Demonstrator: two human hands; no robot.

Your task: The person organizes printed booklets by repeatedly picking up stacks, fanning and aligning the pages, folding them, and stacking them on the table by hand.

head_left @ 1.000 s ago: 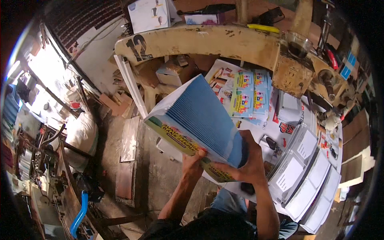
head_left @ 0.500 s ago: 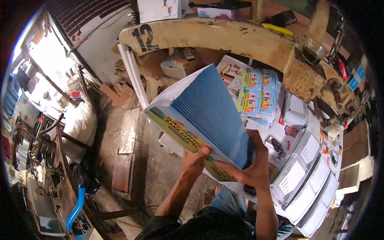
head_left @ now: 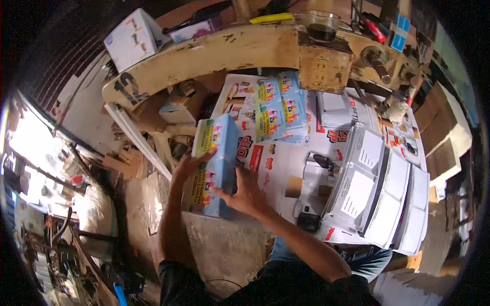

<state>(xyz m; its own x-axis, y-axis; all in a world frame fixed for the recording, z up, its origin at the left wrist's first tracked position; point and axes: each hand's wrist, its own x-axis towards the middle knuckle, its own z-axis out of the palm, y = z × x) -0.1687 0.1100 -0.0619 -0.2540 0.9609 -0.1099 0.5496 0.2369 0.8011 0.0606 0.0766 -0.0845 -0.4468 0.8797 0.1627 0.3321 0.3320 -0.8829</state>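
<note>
A person, seen from above by a head-worn camera, steadies a thick stack of printed sheets (head_left: 213,166) on edge at the near left corner of a work table (head_left: 301,153) covered in printed paper. The left hand (head_left: 190,164) is curled around the stack's left side, fingers wrapped over its yellow, brightly illustrated face, thumb toward the top. The right hand (head_left: 244,193) presses flat against the stack's pale blue right side, fingers spread and pointing left, palm just below the stack's middle. The stack stands between the two hands, clamped from both sides, its lower end at the table's edge above the concrete floor (head_left: 224,250).

Farther along the table from the stack, toward the back, lies a fan of colourful printed labels (head_left: 278,104), well apart from either hand. To the right of the stack, across the table, sit rows of white bundled packs (head_left: 380,191), and a small dark object (head_left: 308,222) rests near the table's front edge between the stack and those packs. Beyond the table's far side runs a curved, worn wooden beam (head_left: 224,53), with a white carton (head_left: 133,38) and a glass bowl of dark liquid (head_left: 320,24) on top.
</note>
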